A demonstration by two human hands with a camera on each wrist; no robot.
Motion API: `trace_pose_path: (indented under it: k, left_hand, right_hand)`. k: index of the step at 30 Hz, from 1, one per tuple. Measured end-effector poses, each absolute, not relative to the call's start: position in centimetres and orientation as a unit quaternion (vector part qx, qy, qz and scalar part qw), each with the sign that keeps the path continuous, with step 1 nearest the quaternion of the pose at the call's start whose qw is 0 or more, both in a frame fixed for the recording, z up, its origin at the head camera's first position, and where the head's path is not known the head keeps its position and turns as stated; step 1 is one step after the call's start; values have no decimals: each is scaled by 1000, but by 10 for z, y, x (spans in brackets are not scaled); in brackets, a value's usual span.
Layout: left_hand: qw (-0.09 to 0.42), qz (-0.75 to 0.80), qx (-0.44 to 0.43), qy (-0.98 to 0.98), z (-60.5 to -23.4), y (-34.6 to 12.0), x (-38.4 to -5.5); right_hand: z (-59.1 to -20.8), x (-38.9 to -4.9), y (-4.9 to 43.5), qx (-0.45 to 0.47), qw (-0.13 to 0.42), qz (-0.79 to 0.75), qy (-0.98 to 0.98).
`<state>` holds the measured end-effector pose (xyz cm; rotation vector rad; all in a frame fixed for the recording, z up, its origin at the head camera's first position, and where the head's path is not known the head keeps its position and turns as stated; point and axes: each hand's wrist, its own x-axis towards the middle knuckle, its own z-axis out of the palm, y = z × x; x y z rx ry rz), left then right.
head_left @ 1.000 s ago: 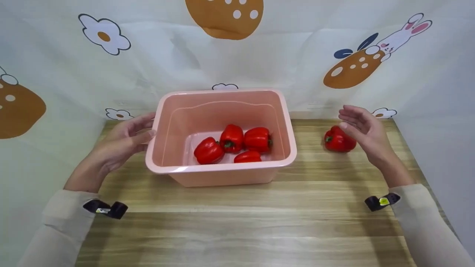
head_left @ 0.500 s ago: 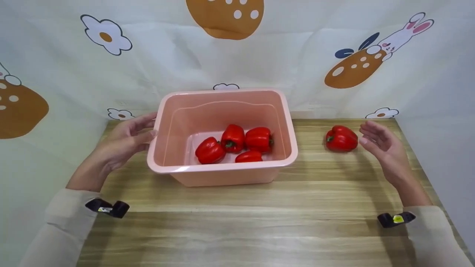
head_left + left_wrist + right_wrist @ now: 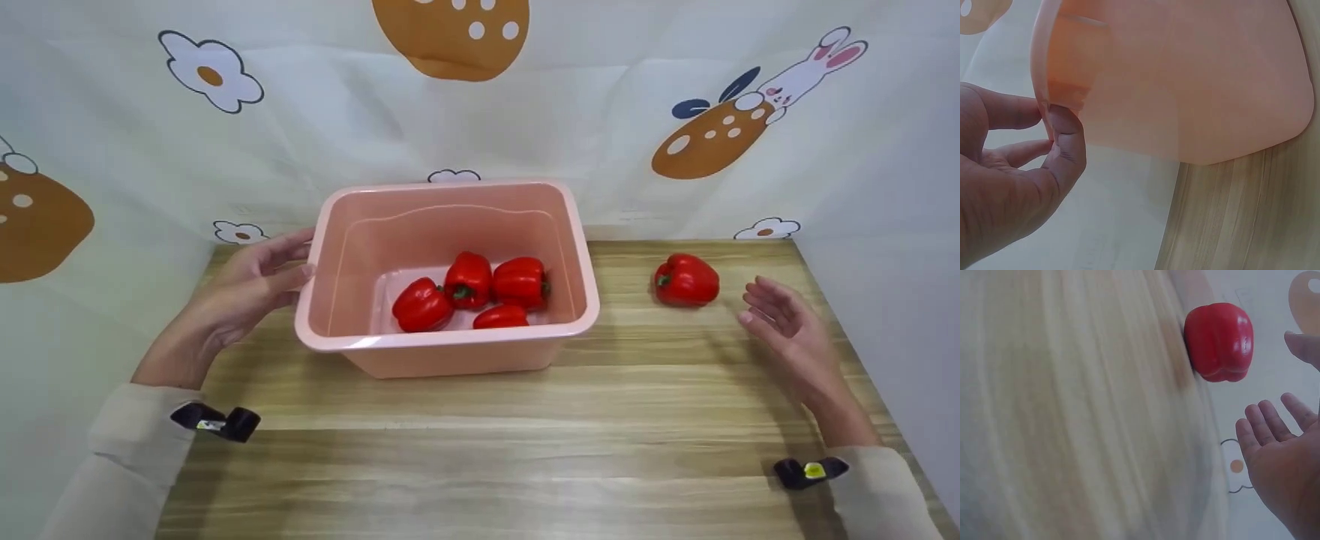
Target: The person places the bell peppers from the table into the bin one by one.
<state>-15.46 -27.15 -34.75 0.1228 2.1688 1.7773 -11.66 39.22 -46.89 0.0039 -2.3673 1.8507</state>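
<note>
A pink plastic bin (image 3: pixel 450 360) stands on the wooden table, with several red bell peppers (image 3: pixel 470 280) on its floor. My left hand (image 3: pixel 244 289) is at the bin's left side. In the left wrist view, the thumb and fingers of that hand (image 3: pixel 1022 163) pinch the bin's rim (image 3: pixel 1041 62). To the right of the bin a single red bell pepper (image 3: pixel 687 280) lies on the table. My right hand (image 3: pixel 799 349) hovers to the right of that pepper and nearer to me, apart from it. Its fingers are relaxed and hold nothing, as the right wrist view also shows.
The wooden tabletop (image 3: pixel 480 465) reaches toward me in front of the bin. A pale curtain (image 3: pixel 585 127) printed with flowers, carrots and a rabbit hangs close behind the bin, with pale walls at both sides.
My right hand has drawn back from the lone bell pepper, to the right and toward me. The left hand, the bin and the peppers have stayed in place.
</note>
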Motion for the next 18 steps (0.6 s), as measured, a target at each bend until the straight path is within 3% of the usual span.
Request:
trace_pose_path:
  k: [18]
  left_hand:
    - [169, 611, 39, 772, -346, -273, -153]
  right_hand:
    - [-481, -143, 379, -55, 1, 599, -799]
